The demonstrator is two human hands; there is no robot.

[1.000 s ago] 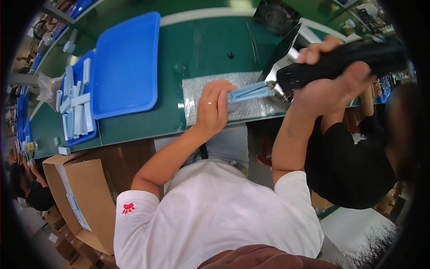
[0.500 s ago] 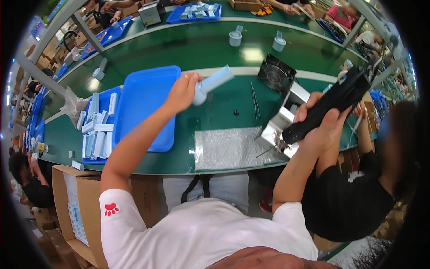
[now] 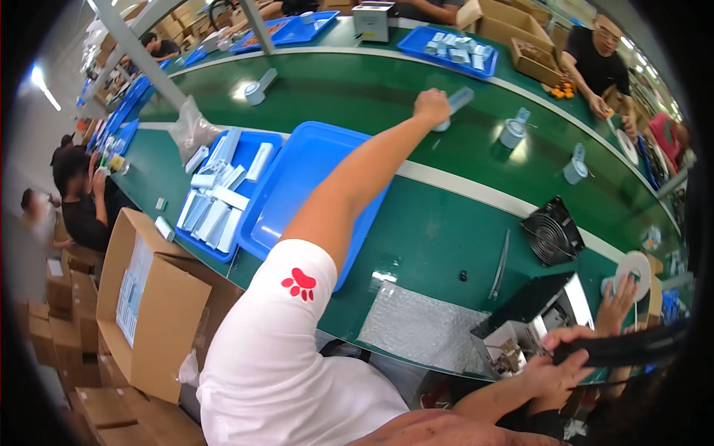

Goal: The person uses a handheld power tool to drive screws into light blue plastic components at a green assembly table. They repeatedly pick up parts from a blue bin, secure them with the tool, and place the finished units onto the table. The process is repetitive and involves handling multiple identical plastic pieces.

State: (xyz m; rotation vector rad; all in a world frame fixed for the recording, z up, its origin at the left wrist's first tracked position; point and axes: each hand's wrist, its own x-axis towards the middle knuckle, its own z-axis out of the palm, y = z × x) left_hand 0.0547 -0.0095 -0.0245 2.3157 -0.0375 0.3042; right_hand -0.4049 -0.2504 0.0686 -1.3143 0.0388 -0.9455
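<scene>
Out over the green conveyor belt (image 3: 357,82), my left hand (image 3: 431,108) is closed on a pale-blue plastic part (image 3: 461,99) with a round cup-shaped end and a flat handle. Whether the part touches the belt cannot be seen. At the lower right my right hand (image 3: 549,375) grips a long black handheld tool (image 3: 632,346), blurred, its kind unclear. Below and beside that hand stands an open metal-sided box-like fixture (image 3: 513,346). Similar pale-blue parts with cups (image 3: 513,132) stand on the belt.
A blue tray (image 3: 212,197) of pale-blue pieces sits beside another blue tray (image 3: 316,141). Bubble wrap (image 3: 420,327), a black fan (image 3: 552,232) and tweezers (image 3: 501,264) lie on the bench. An open carton (image 3: 167,320) stands left. A co-worker's hand (image 3: 617,301) holds a white disc at right.
My left hand has reached forward from above the bench to over the belt with the pale-blue part. The view has turned, and my right hand, still on the black tool, appears lower.
</scene>
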